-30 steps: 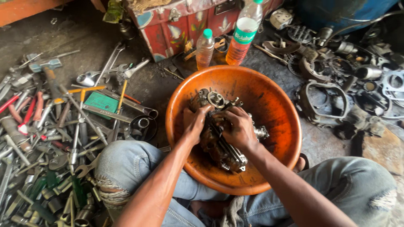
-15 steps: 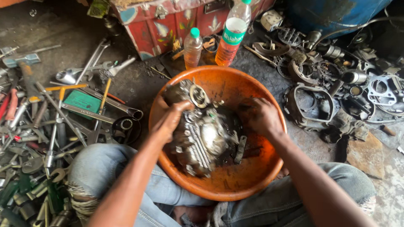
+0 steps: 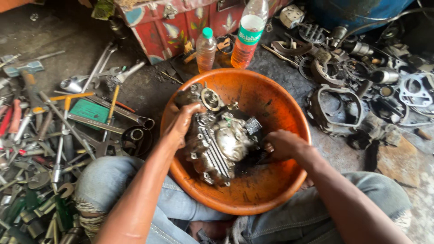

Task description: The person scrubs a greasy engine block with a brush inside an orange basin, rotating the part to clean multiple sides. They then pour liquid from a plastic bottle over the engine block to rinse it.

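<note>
A grey finned metal engine casing [image 3: 220, 145] lies in a round orange plastic basin [image 3: 271, 97] that rests between my knees. My left hand [image 3: 181, 123] grips the casing's upper left edge, fingers curled over it. At the casing's right side my right hand [image 3: 281, 144] is closed, pressed against a dark oily patch; what it holds is hidden. Both hands are dark with grease.
Two plastic bottles of orange liquid [image 3: 206, 49] [image 3: 247, 35] stand behind the basin, in front of a red painted box [image 3: 172, 22]. Several spanners, pliers and screwdrivers [image 3: 54, 131] cover the ground on the left. Engine parts and gaskets [image 3: 361, 86] lie on the right.
My hands, close together on top of the casing a second ago, have spread to its left and right sides. The casing now lies turned with its fins showing.
</note>
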